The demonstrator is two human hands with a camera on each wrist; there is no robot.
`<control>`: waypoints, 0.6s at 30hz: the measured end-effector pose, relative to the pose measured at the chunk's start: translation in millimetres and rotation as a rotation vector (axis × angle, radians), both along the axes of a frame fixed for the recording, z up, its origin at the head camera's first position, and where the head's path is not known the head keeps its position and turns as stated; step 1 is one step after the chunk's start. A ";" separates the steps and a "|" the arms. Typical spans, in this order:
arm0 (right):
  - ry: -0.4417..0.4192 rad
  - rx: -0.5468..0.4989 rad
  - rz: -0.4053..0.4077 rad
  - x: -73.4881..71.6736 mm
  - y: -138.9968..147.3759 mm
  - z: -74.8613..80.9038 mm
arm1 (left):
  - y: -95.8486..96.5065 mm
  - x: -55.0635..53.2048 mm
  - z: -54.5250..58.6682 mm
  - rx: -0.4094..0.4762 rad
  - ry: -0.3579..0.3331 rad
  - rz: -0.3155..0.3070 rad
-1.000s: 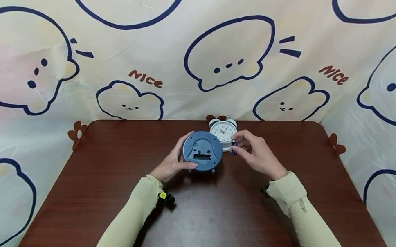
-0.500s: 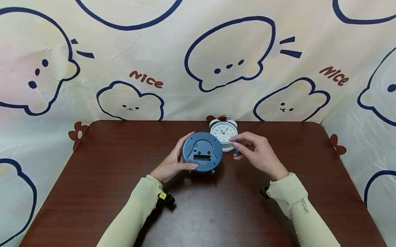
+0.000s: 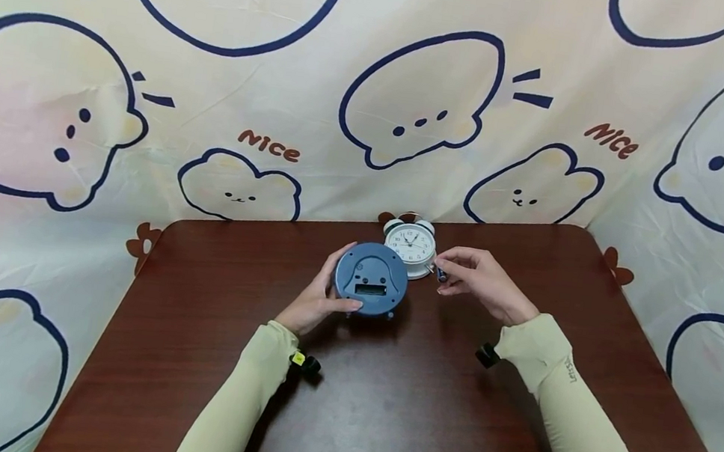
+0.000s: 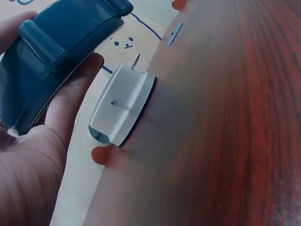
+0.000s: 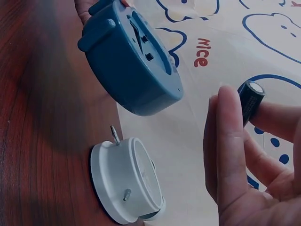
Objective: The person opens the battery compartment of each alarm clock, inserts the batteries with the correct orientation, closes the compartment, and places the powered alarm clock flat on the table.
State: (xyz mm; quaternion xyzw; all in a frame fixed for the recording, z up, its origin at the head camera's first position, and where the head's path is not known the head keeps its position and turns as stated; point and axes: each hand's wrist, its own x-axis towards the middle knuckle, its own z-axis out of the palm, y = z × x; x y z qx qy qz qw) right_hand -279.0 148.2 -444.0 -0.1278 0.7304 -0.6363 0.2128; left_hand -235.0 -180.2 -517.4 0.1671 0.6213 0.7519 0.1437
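Right hand (image 3: 486, 280) and pinched battery (image 5: 251, 100) moved rightward (blue clock (image 3: 371, 274) stayed).

Blue casing (image 3: 372, 263) — battery (image 5: 251, 101) perhaps navy

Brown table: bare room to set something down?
Bare table: left of the left sleeve; front middle, between it and the right sleeve; right of that, to the edge. Crowded: back centre, with the white twin-bell alarm clock, the blue clock in the left grip, and the right grip pinching a battery.
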 end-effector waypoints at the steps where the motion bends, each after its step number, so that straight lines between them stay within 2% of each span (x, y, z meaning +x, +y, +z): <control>1: 0.003 -0.002 0.002 0.1 -0.1 0.2 | 0.6 -0.2 0.2 0.002 0.003 -0.001; 11: 0.041 0.003 0.000 -0.7 -1.9 -0.7 | 1.7 -0.8 0.4 0.012 0.005 -0.001; 18: 0.140 0.058 -0.030 3.8 -10.8 0.1 | 1.3 0.5 0.5 0.004 -0.001 0.003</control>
